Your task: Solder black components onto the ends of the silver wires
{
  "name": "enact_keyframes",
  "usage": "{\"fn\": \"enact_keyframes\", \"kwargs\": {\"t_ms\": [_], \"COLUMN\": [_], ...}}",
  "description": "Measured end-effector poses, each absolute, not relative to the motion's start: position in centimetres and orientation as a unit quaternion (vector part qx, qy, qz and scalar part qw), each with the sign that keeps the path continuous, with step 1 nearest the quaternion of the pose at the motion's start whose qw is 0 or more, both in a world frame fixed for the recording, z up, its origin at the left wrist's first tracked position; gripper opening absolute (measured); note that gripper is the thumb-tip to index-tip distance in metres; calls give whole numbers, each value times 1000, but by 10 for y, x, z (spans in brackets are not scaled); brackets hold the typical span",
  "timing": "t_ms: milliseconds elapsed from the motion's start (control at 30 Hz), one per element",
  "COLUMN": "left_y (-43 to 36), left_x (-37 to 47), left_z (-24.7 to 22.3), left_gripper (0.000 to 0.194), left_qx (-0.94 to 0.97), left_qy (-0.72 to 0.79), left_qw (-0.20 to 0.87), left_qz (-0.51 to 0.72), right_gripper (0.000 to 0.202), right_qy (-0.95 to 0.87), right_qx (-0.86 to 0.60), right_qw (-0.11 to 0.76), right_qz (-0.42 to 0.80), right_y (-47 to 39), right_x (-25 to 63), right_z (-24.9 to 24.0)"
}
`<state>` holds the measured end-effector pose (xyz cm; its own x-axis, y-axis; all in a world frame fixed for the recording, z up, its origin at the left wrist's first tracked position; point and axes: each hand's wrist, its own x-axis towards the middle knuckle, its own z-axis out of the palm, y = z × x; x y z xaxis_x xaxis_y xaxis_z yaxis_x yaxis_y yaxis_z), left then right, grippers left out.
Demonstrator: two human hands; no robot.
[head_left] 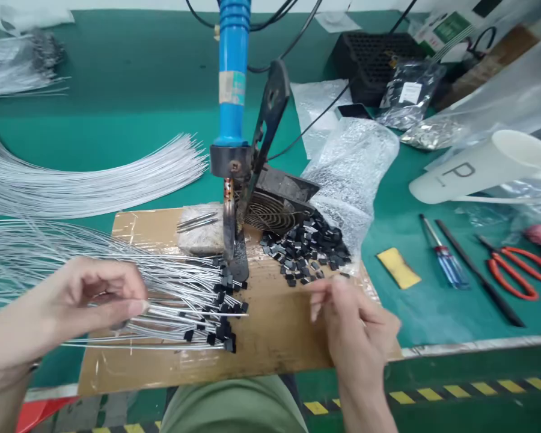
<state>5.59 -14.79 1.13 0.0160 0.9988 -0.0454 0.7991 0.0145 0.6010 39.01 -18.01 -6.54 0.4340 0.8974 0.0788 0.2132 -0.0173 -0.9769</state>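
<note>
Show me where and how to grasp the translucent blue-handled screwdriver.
Take the screwdriver by its thick handle, probably from above and the near side: it lies flat, handle end nearer, thin metal shaft pointing away, with the slim black rod close on its right.

silvery-white wires [180,273], black pieces [318,240], blue tool handle [233,54], green tabletop [415,310], brown cardboard [288,331], yellow-and-black striped floor tape [457,390].
</note>
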Motion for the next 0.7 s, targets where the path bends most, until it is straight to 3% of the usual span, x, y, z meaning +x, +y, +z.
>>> {"fn": "enact_keyframes", "kwargs": {"t_ms": [133,267,400,700], "left_y": [-141,-147,-154,-143], "left_x": [76,77,80,53], "left_z": [11,15,18,13], "left_gripper": [41,36,35,24], "left_qx": [661,614,576,602], "left_qy": [654,651,655,654], "left_qw": [309,410,461,438], "left_qz": [203,178,164,134], "right_gripper": [38,28,25,38], "right_qy": [-418,-382,-315,-275], "right_qx": [-544,-475,-489,-487], "right_qw": [505,478,475,466], "right_qz": [524,632,660,685], "right_y": [-198,-199,-192,-191], "right_x": [354,326,313,321], "right_z": [-52,-52,-58,-67]}}
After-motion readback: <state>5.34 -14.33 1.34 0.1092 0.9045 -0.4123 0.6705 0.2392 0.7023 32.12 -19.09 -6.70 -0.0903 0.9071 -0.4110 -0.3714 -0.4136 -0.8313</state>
